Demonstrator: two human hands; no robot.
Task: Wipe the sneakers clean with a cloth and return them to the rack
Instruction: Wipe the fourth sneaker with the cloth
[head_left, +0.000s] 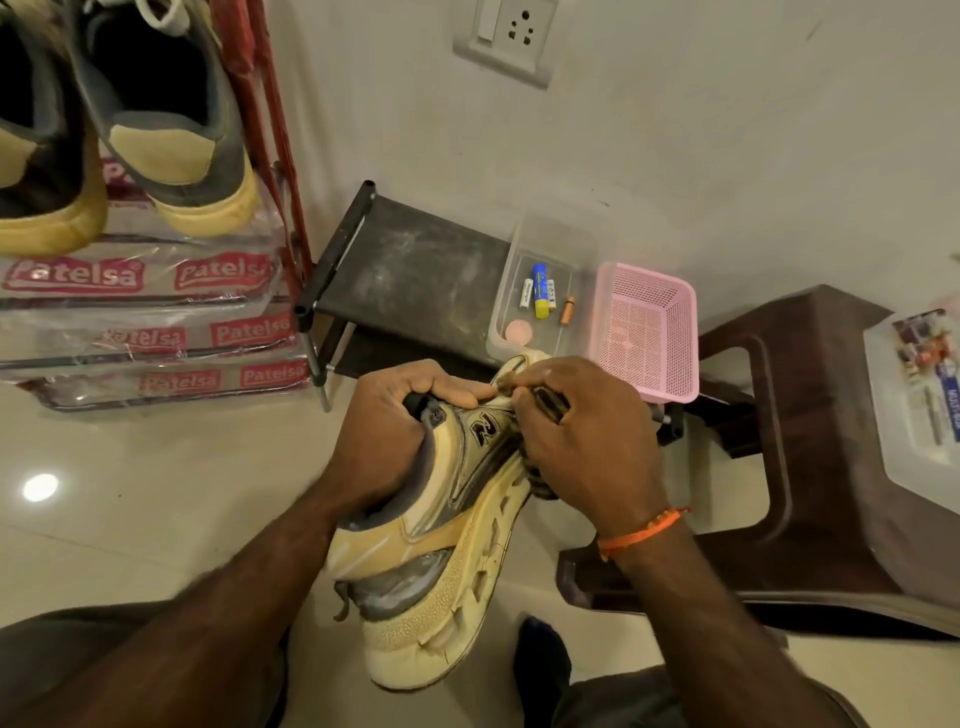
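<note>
A cream and grey sneaker (431, 545) with a thick yellowish sole is held in mid-air at the centre, heel toward me and sole facing right. My left hand (384, 436) grips it through the opening at the collar. My right hand (582, 441) holds a dark patterned cloth (540, 483) bunched in its fingers and presses it against the side of the sneaker near the toe. Most of the cloth is hidden under the hand. Two grey and tan sneakers (171, 130) stand on the red rack (270, 130) at the upper left.
A low black shoe rack (410, 270) stands against the wall, with a clear box (540, 291) of batteries and a pink basket (649, 327) on it. A brown plastic stool (810, 441) with a clear container (919, 395) is at right. Plastic-wrapped packs (156, 338) lie under the red rack.
</note>
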